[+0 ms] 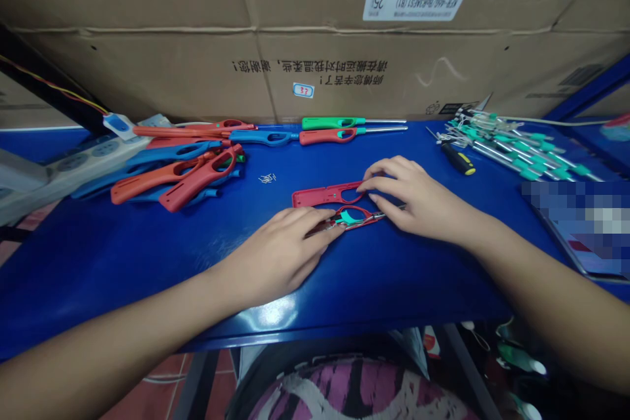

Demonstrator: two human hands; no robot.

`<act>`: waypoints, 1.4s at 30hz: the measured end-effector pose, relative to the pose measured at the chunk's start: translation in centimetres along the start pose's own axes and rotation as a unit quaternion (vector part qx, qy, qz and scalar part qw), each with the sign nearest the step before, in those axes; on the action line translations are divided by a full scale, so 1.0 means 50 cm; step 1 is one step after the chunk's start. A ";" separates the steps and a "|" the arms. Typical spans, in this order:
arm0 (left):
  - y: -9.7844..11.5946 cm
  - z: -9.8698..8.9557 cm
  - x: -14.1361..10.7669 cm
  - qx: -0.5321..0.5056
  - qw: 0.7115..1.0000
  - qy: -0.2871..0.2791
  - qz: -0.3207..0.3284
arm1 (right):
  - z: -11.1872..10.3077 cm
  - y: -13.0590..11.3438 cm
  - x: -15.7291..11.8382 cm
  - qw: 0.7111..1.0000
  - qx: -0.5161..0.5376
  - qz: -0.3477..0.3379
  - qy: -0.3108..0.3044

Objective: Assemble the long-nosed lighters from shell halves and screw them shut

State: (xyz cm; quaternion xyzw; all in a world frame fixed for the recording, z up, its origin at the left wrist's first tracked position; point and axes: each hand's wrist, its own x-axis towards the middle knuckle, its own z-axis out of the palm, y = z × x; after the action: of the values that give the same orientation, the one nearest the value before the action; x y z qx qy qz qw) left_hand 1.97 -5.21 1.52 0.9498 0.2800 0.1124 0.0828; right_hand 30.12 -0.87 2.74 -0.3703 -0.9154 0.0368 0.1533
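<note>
My left hand [290,246] is closed around the handle end of a red gas lighter body [361,226], an open half with a turquoise trigger [350,216] and a metal tube showing. Its fingers hide much of the inner parts. Just beyond lies the matching red shell half [319,195], hollow side up. My right hand [408,193] pinches the looped end of that shell between thumb and fingers, close above the lighter's metal tube. Both pieces lie side by side at the blue tabletop.
Red, orange and blue handle shells [187,174] are piled left by a power strip [93,154]. Two assembled lighters [327,136] lie at the back, near small screws [267,178]. A screwdriver [457,157] and metal lighter tubes [516,144] lie right. A cardboard box [197,79] stands behind.
</note>
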 end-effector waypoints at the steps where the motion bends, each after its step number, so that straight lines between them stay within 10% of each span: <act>1: 0.000 0.000 0.000 -0.001 1.000 0.000 0.000 | 0.003 0.002 0.000 1.000 -0.004 -0.002 -0.001; 20: -0.010 -0.013 0.004 -0.053 0.995 0.085 -0.017 | 0.020 0.009 0.007 0.974 0.199 0.099 0.050; 32: -0.046 -0.034 0.001 0.071 0.980 0.186 -0.027 | 0.007 -0.023 0.012 0.819 0.513 0.252 0.044; 42: -0.032 -0.040 0.000 -0.002 0.991 0.131 -0.030 | 0.009 -0.021 0.005 0.964 0.258 0.054 0.012</act>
State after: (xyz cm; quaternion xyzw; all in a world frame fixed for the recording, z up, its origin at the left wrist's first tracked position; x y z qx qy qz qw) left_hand 0.63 -3.72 3.08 0.9180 0.3163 0.2340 0.0504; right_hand 29.12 -1.44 2.56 -0.3671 -0.8516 0.2758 0.2528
